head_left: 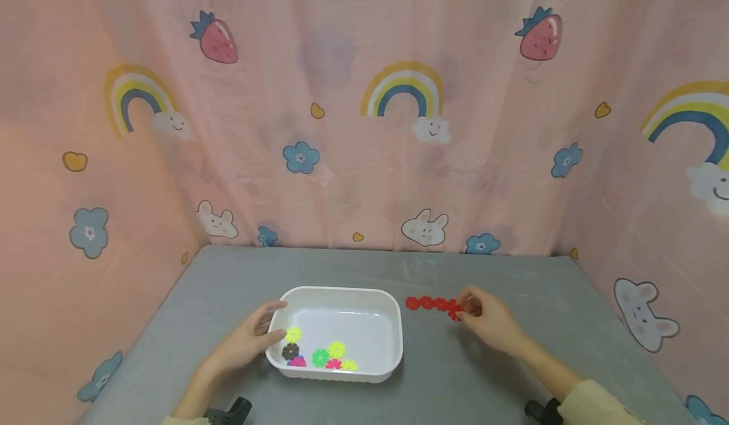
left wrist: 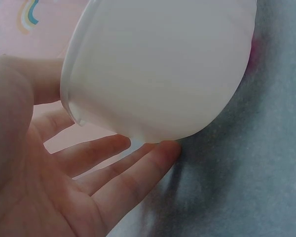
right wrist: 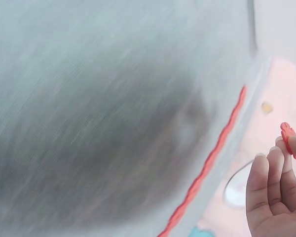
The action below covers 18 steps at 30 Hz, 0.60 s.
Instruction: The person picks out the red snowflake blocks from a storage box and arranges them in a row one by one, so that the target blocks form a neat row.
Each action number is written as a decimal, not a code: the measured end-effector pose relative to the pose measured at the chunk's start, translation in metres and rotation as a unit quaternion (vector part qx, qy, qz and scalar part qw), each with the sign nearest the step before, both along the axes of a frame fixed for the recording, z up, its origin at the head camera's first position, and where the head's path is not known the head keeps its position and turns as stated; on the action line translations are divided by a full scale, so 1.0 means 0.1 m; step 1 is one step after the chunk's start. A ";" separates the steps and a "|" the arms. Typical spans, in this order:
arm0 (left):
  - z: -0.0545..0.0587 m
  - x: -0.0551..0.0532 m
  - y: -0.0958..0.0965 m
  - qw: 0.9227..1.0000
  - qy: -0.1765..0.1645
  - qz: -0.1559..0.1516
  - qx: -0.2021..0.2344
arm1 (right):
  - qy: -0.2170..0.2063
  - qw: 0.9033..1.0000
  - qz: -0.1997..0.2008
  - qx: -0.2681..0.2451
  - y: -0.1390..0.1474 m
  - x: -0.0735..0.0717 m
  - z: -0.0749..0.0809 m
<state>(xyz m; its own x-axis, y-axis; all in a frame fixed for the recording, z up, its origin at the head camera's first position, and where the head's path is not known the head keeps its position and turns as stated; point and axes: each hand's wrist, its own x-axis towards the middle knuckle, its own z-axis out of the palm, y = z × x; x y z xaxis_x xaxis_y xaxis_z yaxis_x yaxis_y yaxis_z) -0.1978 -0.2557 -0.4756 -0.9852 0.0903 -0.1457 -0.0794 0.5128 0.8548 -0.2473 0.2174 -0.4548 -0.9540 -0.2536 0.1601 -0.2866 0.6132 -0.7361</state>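
Note:
My left hand [head_left: 250, 336] holds the left end of a white plastic basin [head_left: 373, 377], thumb over the rim and fingers along the outer wall [left wrist: 158, 69]. Inside the basin lie several small toothed plastic discs: yellow [head_left: 336, 349], green [head_left: 321, 358], dark brown [head_left: 290, 351] and pink [head_left: 297, 362]. Right of the basin, a row of red toothed discs [head_left: 427, 303] lies on the table; edge-on, it looks like a thin red strip [right wrist: 207, 163] in the right wrist view. My right hand [head_left: 490, 320] pinches one red disc [right wrist: 286, 136] between thumb and fingertip, close over the row's right end.
The grey table [head_left: 512, 279] runs back to a pink printed curtain [head_left: 353, 191], which also hangs at both sides. Dark straps with camera mounts sit on the left wrist [head_left: 230, 411] and the right wrist [head_left: 543, 411].

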 end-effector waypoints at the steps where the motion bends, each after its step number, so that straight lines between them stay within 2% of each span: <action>1: 0.00 0.00 0.00 1.000 0.001 0.000 -0.001 | -0.001 1.000 -0.003 0.001 0.05 -0.02 -0.01; 9: 0.00 0.00 0.00 1.000 0.002 -0.002 -0.002 | -0.002 0.999 -0.033 0.011 0.43 -0.09 -0.06; 18: 0.00 -0.01 -0.02 1.000 0.003 -0.006 -0.001 | 0.004 0.996 -0.087 0.031 0.84 -0.23 -0.18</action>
<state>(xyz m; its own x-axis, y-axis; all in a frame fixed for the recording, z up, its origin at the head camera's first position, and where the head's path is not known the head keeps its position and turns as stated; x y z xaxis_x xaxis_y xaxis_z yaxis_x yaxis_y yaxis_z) -0.1988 -0.2573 -0.4760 -0.9849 0.1018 -0.1400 -0.0681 0.5157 0.8541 -0.2703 0.3016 -0.4727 -0.9832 -0.0938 0.1564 -0.1770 0.6978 -0.6941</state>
